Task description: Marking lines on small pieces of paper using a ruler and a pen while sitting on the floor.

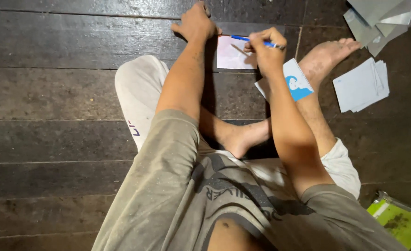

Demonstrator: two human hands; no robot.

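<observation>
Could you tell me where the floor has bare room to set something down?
The dark plank floor lies bare left of the bent knee and left hand. It is crowded on the right: the right hand with a blue pen over a pale card, a foot, and card stacks.

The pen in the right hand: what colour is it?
Blue, seen in the head view: the pen in the right hand rests on a pale card.

Matt paper card [231, 53] on dark, worn wooden floorboards [52, 93]; glossy blue plastic pen [249, 41].
</observation>
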